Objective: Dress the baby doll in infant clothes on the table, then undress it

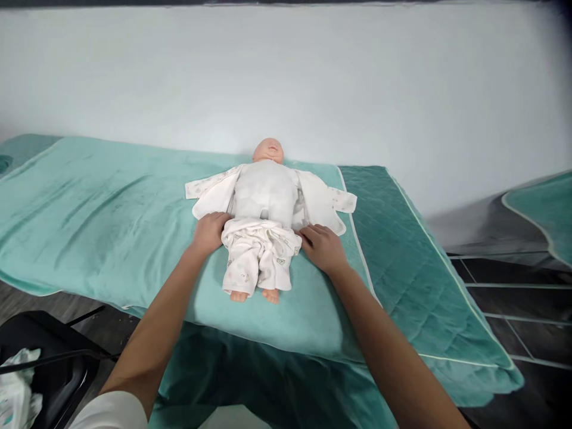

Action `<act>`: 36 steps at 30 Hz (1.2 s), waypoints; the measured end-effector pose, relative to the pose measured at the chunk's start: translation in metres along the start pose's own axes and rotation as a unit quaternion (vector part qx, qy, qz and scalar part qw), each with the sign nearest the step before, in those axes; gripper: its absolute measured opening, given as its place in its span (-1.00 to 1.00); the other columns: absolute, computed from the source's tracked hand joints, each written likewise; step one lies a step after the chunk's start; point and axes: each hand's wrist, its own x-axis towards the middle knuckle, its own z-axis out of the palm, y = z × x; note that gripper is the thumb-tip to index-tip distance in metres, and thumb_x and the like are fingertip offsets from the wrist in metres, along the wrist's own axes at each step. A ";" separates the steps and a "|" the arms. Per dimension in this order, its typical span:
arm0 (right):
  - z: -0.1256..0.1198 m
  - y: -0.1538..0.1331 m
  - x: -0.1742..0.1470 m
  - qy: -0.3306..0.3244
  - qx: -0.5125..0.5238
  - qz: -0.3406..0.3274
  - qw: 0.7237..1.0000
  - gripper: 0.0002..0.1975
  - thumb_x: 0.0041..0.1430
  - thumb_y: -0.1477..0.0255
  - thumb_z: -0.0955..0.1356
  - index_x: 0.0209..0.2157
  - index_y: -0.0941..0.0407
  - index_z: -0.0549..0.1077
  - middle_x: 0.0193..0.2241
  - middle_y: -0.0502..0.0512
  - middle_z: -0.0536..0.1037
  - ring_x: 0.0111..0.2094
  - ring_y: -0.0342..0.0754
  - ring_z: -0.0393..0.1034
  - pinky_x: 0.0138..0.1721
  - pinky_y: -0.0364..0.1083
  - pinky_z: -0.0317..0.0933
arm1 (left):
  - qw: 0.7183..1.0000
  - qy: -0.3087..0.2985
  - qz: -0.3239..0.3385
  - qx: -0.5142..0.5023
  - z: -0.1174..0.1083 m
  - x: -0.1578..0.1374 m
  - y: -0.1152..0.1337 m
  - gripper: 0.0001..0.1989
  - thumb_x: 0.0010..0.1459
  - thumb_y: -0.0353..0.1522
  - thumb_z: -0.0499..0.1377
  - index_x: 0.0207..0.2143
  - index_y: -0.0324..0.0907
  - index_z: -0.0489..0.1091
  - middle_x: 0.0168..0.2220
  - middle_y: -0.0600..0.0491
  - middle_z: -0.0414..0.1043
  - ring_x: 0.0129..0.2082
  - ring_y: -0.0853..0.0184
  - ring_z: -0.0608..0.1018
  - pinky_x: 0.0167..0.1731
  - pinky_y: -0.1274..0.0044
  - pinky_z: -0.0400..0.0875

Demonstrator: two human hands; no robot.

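A baby doll (269, 150) lies on its back, its head toward the wall and its feet toward me. Its white, cloth-like torso (266, 189) is bare between the spread sides of an open white jacket (315, 189), whose sleeves stretch out left and right. White printed baby pants (243, 268) cover the legs, bunched at the top below the torso; both feet stick out. My left hand (210, 232) is closed at the left edge of the waistband, and my right hand (322, 245) at the right edge. Their fingertips are partly hidden in the cloth.
A light teal blanket (89, 208) lies over a darker quilted cover (402, 238) on the bed against a white wall. At the lower left, a black chair (67, 363) bears a printed white bundle (15, 393). A metal rack (513, 286) stands right.
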 end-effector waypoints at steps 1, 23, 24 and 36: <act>-0.001 0.001 -0.001 0.002 0.000 0.003 1.000 -0.65 0.43 0.32 0.22 -0.40 0.10 0.48 -0.45 0.14 0.53 -0.36 0.03 0.37 -0.26 -0.01 0.12 | 1.000 -0.002 -0.011 -0.008 0.000 0.000 0.000 -0.84 0.19 -0.31 0.15 -0.26 -0.15 0.50 -0.29 -0.07 0.56 -0.23 0.12 0.54 -0.29 0.40 0.26; -0.008 -0.031 0.001 -0.011 0.496 0.026 0.868 -0.72 0.08 0.15 0.54 -0.25 0.01 0.57 -0.22 0.12 0.48 -0.16 0.05 0.39 -0.08 0.07 0.29 | 0.829 -0.154 -0.006 -0.537 -0.020 -0.010 -0.006 -0.78 0.06 -0.22 0.39 -0.30 -0.15 0.60 -0.17 -0.04 0.36 -0.21 0.28 0.44 -0.19 0.47 0.37; -0.008 -0.032 0.000 -0.008 0.490 0.016 0.872 -0.73 0.09 0.18 0.54 -0.23 0.00 0.57 -0.20 0.12 0.48 -0.14 0.05 0.39 -0.07 0.07 0.29 | 0.832 -0.163 -0.001 -0.531 -0.021 -0.010 -0.006 -0.78 0.05 -0.21 0.39 -0.30 -0.15 0.60 -0.17 -0.04 0.35 -0.20 0.27 0.44 -0.18 0.47 0.37; -0.027 -0.060 0.009 -0.022 0.364 -0.019 0.931 -0.80 0.19 0.41 0.44 -0.13 -0.04 0.55 -0.13 0.12 0.41 -0.04 0.10 0.33 0.04 0.13 0.24 | 0.812 -0.082 -0.021 -0.578 -0.013 -0.013 0.001 -0.76 0.03 -0.23 0.42 -0.38 -0.19 0.50 -0.24 0.00 0.37 -0.30 0.34 0.40 -0.26 0.50 0.30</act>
